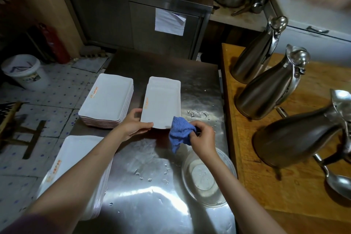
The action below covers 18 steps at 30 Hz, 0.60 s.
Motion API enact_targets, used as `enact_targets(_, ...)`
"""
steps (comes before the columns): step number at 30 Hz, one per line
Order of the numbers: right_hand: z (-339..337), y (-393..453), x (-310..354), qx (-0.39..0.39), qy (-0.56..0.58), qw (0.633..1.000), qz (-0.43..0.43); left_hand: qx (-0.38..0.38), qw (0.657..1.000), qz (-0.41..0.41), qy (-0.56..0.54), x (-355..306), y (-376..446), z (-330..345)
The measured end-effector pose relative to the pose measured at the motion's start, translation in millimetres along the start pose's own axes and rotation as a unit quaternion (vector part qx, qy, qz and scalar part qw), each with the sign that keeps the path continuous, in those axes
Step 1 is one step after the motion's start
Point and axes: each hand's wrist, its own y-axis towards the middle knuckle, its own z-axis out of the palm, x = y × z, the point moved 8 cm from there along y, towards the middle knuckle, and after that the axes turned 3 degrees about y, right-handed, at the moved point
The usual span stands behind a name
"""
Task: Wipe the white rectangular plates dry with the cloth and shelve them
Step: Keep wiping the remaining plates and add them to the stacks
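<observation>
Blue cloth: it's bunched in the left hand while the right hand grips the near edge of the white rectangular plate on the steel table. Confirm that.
Not quite: the hands are swapped. The head view shows the blue cloth bunched in the right hand, while the left hand grips the near edge of the white rectangular plate over the steel table.

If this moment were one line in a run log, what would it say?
step: wiping | left hand: holds white rectangular plate | right hand: grips blue cloth at plate's near corner | shelving: not yet
</observation>
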Motion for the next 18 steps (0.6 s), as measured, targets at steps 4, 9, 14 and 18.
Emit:
enact_targets(4,0.1,0.3,-1.9,-0.003,-0.008,1.000,0.001,-0.009,1.000,0.020,0.010,-0.6,-0.3,0.8)
enact_targets(9,-0.2,0.0,-2.6,-0.005,-0.005,1.000,-0.002,-0.003,0.999,0.037,0.022,1.3,-0.7,1.7)
enact_targets(14,-0.3,-1.0,-5.9,-0.005,-0.010,1.000,0.001,-0.039,0.989,0.082,0.115,-5.9,-1.2,0.2)
enact_targets(18,-1.4,-2.2,-7.4,-0.001,-0.013,1.000,0.005,-0.134,0.967,0.134,0.168,-7.2,-0.1,-7.4)
